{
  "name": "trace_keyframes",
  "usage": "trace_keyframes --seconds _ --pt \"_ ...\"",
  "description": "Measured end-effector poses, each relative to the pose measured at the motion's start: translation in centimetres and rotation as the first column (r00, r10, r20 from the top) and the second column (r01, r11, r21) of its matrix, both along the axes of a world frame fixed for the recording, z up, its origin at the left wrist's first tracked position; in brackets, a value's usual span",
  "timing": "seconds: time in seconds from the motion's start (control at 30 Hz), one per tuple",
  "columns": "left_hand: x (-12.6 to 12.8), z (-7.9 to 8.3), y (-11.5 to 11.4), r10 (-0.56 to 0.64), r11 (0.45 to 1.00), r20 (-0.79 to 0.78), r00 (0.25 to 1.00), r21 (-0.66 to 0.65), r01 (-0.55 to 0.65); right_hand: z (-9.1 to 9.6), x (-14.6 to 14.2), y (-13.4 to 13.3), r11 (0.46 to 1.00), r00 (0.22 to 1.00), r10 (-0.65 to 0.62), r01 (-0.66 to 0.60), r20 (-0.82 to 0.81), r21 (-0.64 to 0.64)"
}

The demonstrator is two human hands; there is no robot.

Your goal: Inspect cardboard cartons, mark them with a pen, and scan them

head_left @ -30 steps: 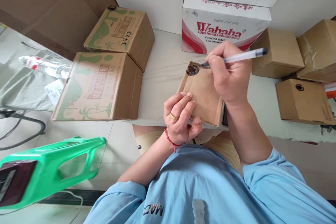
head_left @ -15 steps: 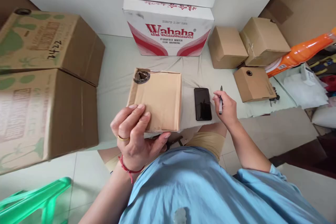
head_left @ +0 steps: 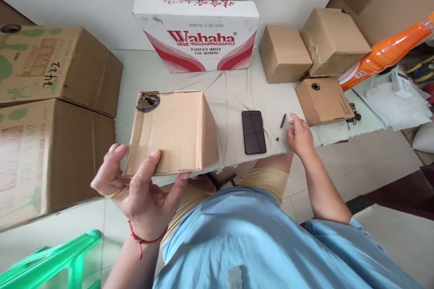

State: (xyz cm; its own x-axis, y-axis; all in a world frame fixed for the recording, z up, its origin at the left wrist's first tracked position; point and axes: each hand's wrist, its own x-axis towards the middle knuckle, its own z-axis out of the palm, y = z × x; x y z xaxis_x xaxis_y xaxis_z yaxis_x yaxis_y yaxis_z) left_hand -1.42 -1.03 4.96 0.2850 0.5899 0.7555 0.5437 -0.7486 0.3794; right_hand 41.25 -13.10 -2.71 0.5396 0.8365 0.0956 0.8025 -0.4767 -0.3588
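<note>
A small cardboard box [head_left: 172, 131] with a dark, ragged-edged hole in its top's far left corner stands near the table's front edge. My left hand [head_left: 142, 185] grips its near left part, an index finger on the top and the thumb along the front edge. A ring and a red string bracelet show on this hand. The pen [head_left: 281, 126] lies on the cloth, just left of my right hand [head_left: 300, 135]. That hand is open and holds nothing, its index finger stretched out. Between box and pen rests a black phone [head_left: 254, 132], screen up.
A Wahaha water carton [head_left: 200, 49] stands at the back. Large printed cartons [head_left: 84, 144] line the left. Several small boxes [head_left: 285, 54] stand at the right, beside an orange plastic bottle-shaped object [head_left: 389, 58]. A green stool [head_left: 57, 257] is at lower left.
My right hand has let go of the pen, which now lies on the cloth. My left hand and the small box have shifted left, and more of the box's right side shows.
</note>
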Motion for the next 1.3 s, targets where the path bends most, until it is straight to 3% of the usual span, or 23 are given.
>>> trace_keyframes --seconds 0.17,0.3,0.43,0.57,0.77,0.93,1.13,1.2,1.3 --pt "0.0 -0.5 -1.1 -0.003 0.998 -0.034 0.999 -0.07 0.0 1.0 -2.6 -0.8 0.999 0.999 0.021 -0.02 -0.028 0.036" --pt "1.9 -0.5 -2.0 -0.001 1.0 -0.031 1.0 -0.029 0.0 1.7 -7.2 -0.5 0.994 0.999 0.031 -0.029 0.015 -0.109" --pt "3.7 -1.1 -2.9 -0.019 0.998 -0.048 0.999 0.063 0.022 1.7 -12.4 1.2 0.963 0.997 0.042 -0.023 0.064 -0.269" --pt "4.3 -2.8 -3.6 -0.054 0.994 -0.016 0.998 0.094 0.055 1.2 -14.9 3.7 0.964 0.996 -0.006 0.031 0.094 -0.264" --pt "4.2 -3.7 -4.0 -0.016 0.988 0.039 0.999 0.154 0.01 0.4 -14.0 5.7 0.98 0.996 -0.085 0.084 -0.002 -0.181" --pt "4.1 -3.2 -4.3 -0.028 0.984 0.048 0.998 0.177 0.019 0.9 -13.0 4.7 0.973 0.993 -0.106 0.094 -0.048 -0.211" --pt "4.4 -3.8 -4.5 -0.026 0.986 0.056 0.998 0.164 0.017 2.0 -12.5 3.2 0.963 0.988 -0.132 0.108 -0.083 -0.247" --pt "5.0 -3.9 -3.7 -0.024 0.983 0.06 0.998 0.183 0.012 2.3 -11.6 3.0 0.971 0.978 -0.184 0.165 -0.101 -0.174" --pt "6.9 -4.0 -1.3 0.005 0.973 0.076 0.997 0.228 -0.023 3.6 -9.7 3.3 0.965 0.969 -0.214 0.229 -0.12 0.131"
